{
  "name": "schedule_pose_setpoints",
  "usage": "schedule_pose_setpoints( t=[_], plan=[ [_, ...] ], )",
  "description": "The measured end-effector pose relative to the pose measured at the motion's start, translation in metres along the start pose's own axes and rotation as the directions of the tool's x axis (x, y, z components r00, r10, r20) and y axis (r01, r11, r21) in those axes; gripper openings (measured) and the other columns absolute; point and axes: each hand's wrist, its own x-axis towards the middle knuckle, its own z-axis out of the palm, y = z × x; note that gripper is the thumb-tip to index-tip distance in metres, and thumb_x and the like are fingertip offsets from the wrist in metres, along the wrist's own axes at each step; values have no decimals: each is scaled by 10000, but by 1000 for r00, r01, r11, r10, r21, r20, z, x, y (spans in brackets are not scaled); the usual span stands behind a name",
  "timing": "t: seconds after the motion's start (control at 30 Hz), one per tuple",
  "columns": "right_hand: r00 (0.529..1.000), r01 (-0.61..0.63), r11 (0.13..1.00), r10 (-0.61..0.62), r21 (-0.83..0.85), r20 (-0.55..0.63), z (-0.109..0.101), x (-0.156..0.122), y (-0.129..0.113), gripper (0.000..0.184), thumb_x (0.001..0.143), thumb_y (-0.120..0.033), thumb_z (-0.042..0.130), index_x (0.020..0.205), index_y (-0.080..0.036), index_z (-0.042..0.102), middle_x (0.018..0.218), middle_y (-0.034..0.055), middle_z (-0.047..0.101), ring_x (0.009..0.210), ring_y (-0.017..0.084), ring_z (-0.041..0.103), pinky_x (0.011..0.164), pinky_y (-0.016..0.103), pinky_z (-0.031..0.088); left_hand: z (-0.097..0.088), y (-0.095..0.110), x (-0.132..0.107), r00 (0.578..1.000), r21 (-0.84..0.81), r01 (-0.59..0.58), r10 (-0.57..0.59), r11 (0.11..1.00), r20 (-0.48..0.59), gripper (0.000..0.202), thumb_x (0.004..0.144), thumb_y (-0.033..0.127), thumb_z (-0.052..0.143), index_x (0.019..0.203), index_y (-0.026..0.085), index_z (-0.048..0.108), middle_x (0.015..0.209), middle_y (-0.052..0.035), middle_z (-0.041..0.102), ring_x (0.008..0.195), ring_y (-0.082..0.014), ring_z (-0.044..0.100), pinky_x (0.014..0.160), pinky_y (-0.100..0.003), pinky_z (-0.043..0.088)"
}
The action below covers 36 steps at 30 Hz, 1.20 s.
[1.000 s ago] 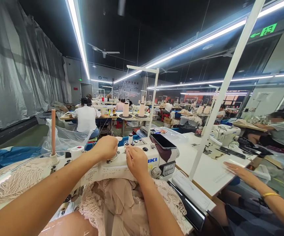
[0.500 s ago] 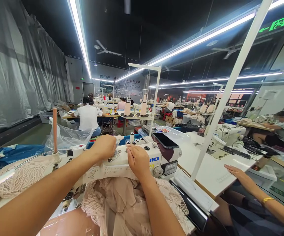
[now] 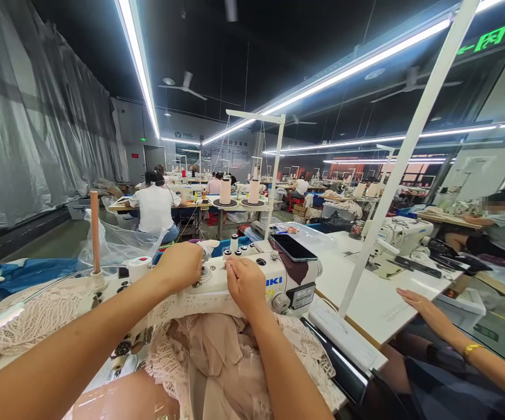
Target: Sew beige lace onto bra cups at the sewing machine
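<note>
Both my hands are on top of a white sewing machine (image 3: 217, 300) with blue lettering on its arm. My left hand (image 3: 181, 265) is curled closed beside a round metal part on the machine's top; what its fingers hold is hidden. Pinched fingers of my right hand (image 3: 246, 284) sit just in front of the small thread posts (image 3: 234, 244), and anything between them is too small to make out. Below the arm lies a bunched beige lace garment (image 3: 217, 356), partly behind my right forearm. A phone (image 3: 295, 247) rests on the machine's right end.
An orange-brown rod (image 3: 95, 233) stands upright at the left, near a clear plastic bag (image 3: 119, 230). At the right rises a white slanted pole (image 3: 403, 163). Another person's hand (image 3: 418, 303) lies on the neighbouring white table (image 3: 375, 315). Thread cones (image 3: 225, 191) stand ahead.
The view has shifted slightly. Both my hands stay closed at nearly the same places on the machine, and the garment looks unchanged.
</note>
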Motion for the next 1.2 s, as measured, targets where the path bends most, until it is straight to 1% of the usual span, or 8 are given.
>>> schedule_pose_setpoints(
  t=[0.17,0.33,0.47,0.63,0.8,0.97,1.1,1.2],
  plan=[
    [1000,5,1000,-5,-5,16,-1,0,1,237,913,-199,439,868,-182,670,963,64,724,929,211,634,856,329,456,1,12,22,998,-5,-48,48,999,42,214,891,272,524,819,128,665,845,-77,704,806,-201,662,726,-348,505],
    [1000,13,1000,-13,-4,10,-1,0,1,233,909,-194,439,877,-178,670,963,70,724,934,214,635,864,332,457,0,16,-4,985,-8,-171,171,985,38,221,848,209,479,779,162,684,832,-121,716,835,-266,677,703,-336,492],
    [1000,7,1000,-7,2,7,-1,0,0,233,913,-199,439,866,-181,666,961,67,723,921,216,634,857,339,455,-1,8,-20,998,25,-54,53,998,26,264,854,195,430,810,122,680,821,-177,709,807,-326,679,653,-383,495],
    [1000,4,1000,-4,5,3,0,0,0,241,917,-201,433,851,-172,663,945,72,722,910,219,633,841,343,458,-3,4,5,999,31,16,-17,999,42,236,883,219,465,844,114,673,870,-147,706,838,-284,674,697,-386,505],
    [1000,14,1000,-14,-8,5,-1,0,0,238,913,-194,433,848,-181,661,947,64,721,901,218,633,821,335,458,-3,11,23,994,-7,-59,59,998,87,232,909,293,510,807,142,653,804,-47,694,759,-172,655,693,-315,506],
    [1000,16,1000,-16,-15,3,-2,0,0,240,914,-199,429,854,-179,661,949,68,721,901,218,631,828,332,454,1,15,-2,982,-13,-187,187,982,37,249,871,227,437,777,173,662,822,-102,712,825,-257,672,682,-328,484],
    [1000,10,1000,-10,-16,5,-1,0,0,244,920,-202,422,870,-179,660,959,66,719,903,212,629,832,329,452,1,9,-20,993,17,-118,118,993,4,292,888,229,376,814,155,649,820,-140,708,809,-300,676,658,-362,486],
    [1000,4,1000,-4,-20,10,-1,0,0,244,921,-199,419,879,-181,659,959,66,718,902,210,628,830,330,451,1,4,-19,999,28,-36,37,999,-9,306,887,216,362,815,136,648,820,-165,706,794,-320,679,635,-372,484]
  ],
)
